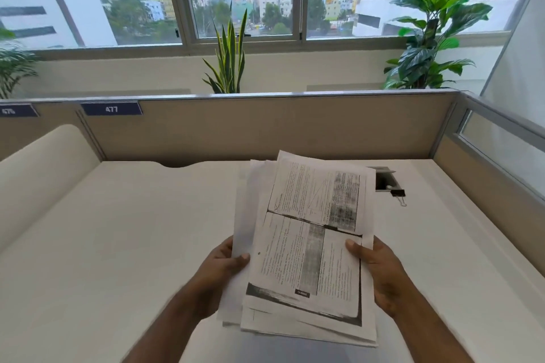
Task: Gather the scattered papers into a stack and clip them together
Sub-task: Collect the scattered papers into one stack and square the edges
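Paper stack in both hands, long axis toward the partition

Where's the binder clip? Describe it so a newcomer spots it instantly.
On the white desk, look right of the papers held by the left hand and right hand. Beside the rectangular cable cutout lies the binder clip: small and black, with silver wire handles.
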